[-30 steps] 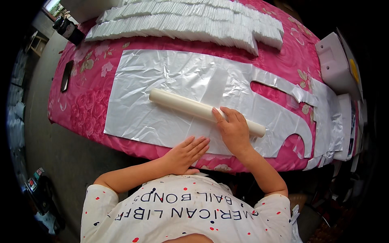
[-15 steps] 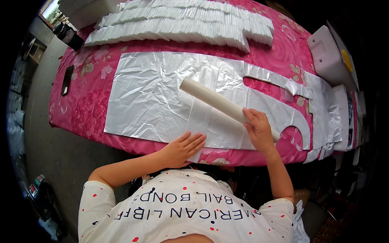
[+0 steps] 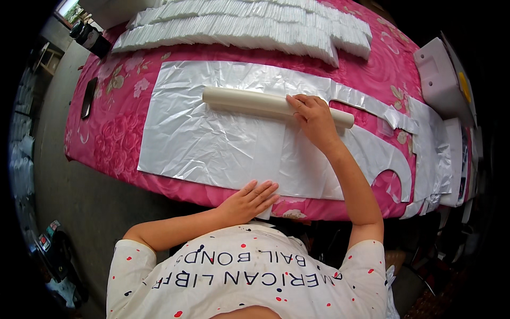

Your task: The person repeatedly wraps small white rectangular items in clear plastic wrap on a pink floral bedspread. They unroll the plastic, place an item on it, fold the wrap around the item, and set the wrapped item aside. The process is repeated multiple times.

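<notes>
A shiny white plastic apron lies spread over the table, its curved cut-outs toward the right. My right hand grips a smooth off-white tube from above, fingers curled over its middle. The tube lies lengthwise across the far half of the plastic. Near the table's front edge, my left hand rests flat with its fingers stretched out. It presses on the lower edge of the apron, where a narrow strip of film hangs over toward me.
Long rows of folded white plastic line the far side of the pink floral tablecloth. A dark phone and a black bottle are at the left. More white film and a white foam box stand at the right.
My right hand has pushed the tube away from me, and the tube has turned from a slant to nearly level. The film looks smoother near the front. My left hand stays about where it was.
</notes>
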### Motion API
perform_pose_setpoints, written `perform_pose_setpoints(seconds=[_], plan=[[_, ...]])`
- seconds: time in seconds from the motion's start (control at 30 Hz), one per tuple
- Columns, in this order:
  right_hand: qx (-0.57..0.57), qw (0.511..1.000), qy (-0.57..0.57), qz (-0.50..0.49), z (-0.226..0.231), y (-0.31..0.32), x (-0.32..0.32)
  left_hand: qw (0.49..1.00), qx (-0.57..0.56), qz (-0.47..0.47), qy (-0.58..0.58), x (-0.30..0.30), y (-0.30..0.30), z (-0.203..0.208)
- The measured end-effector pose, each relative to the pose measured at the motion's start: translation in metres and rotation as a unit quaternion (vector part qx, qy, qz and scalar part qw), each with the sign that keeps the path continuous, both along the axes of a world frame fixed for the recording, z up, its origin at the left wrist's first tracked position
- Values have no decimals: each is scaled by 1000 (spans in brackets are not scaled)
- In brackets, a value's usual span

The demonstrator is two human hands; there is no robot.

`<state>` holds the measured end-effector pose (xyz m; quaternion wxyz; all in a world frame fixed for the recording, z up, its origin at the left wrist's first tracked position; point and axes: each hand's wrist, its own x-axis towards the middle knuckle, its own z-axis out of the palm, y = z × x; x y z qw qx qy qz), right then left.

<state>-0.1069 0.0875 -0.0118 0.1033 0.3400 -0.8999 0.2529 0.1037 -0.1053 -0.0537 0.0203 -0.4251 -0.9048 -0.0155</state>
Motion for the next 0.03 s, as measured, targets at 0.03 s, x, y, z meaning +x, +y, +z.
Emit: perform_pose_setpoints(seconds=[0.03], plan=[[-3, 1000, -5, -5, -2, -3, -11, 1000, 0, 2, -1, 1, 0, 0]])
